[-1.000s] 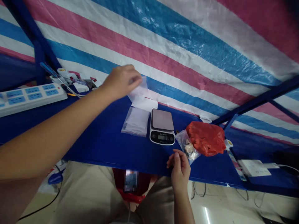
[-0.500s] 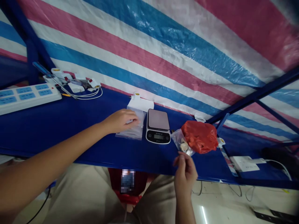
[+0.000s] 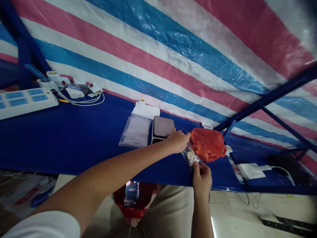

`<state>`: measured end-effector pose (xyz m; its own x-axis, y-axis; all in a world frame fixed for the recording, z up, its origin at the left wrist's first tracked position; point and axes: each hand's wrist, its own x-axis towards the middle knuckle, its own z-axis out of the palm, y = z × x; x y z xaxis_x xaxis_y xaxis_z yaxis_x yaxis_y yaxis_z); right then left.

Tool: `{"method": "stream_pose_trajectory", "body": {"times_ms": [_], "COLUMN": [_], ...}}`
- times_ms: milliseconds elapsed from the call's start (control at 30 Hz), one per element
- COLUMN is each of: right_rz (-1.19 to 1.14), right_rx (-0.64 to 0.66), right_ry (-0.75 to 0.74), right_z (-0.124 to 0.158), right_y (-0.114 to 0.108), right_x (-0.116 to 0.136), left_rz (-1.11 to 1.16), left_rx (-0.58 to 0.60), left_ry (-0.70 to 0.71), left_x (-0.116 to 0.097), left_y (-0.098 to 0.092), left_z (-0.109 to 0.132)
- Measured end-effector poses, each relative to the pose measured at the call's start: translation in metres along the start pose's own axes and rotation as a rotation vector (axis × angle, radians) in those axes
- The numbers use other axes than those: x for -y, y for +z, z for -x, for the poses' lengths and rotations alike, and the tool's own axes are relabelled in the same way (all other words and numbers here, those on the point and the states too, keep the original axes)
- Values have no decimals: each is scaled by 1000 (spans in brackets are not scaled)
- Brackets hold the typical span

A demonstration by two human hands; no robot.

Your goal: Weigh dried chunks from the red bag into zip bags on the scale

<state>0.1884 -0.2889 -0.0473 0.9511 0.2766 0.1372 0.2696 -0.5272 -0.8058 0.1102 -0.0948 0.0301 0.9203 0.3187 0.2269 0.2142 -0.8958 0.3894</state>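
Note:
A small clear plastic bag (image 3: 186, 154) with a pale, roundish item (image 3: 190, 155) inside lies at the right of the blue table. My left hand (image 3: 178, 140) reaches across the digital kitchen scale (image 3: 163, 126), its fingers closed at the bag's upper edge. The lower edge of the same bag is pinched by my right hand (image 3: 202, 175), thumb against fingers. Right beside the bag sits a crumpled red plastic bag (image 3: 208, 143); its contents are hidden. My left forearm covers most of the scale's display. A stack of flat clear bags (image 3: 136, 130) lies left of the scale.
A white power strip (image 3: 27, 101) and a cluster of white plugs and cables (image 3: 76, 91) occupy the table's left side. Behind the table hangs a striped tarp (image 3: 148, 66). A white box with a cable (image 3: 251, 171) rests at the far right.
My left hand has left the stack of flat bags and moved right, over the scale, to the small bag. My right hand has closed on that bag's lower edge.

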Motion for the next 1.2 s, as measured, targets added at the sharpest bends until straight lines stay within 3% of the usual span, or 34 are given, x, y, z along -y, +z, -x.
{"method": "stream_pose_trajectory", "body": {"times_ms": [100, 267, 433, 500, 600, 733, 800, 867, 1000, 1133, 1200], "right_rz": [-197, -504, -1051, -1172, -1228, -1326, -1403, -1455, -1470, -1397, -1380], "right_rx": [51, 124, 461, 445, 298, 245, 256, 225, 68, 94, 102], "right_ry": [48, 214, 294, 309, 294, 382, 459, 497, 510, 475, 478], "right_z": [-2, 0, 19, 24, 22, 8, 0, -7, -17, -20, -22], "right_y": [-3, -12, -22, -26, -32, -47, -57, -68, -85, -87, -87], "right_x": [-3, 6, 40, 47, 43, 28, 19, 11, -4, -15, -21], "left_rz": [166, 411, 521, 530, 569, 691, 525, 253, -28, -110, -50], "left_rx": [-11, 19, 62, 104, 83, -112, -143, -44, 134, 242, 293], "left_ry": [102, 483, 753, 793, 737, 538, 360, 232, 154, 120, 191], "left_x": [-2, -26, -70, -81, -79, -44, -24, -10, 1, 1, -9], "left_y": [-4, -44, -84, -96, -103, -81, -58, -32, 8, 14, 9], "left_z": [-3, -4, -22, -27, -30, -32, -34, -34, -32, -29, -26]}}
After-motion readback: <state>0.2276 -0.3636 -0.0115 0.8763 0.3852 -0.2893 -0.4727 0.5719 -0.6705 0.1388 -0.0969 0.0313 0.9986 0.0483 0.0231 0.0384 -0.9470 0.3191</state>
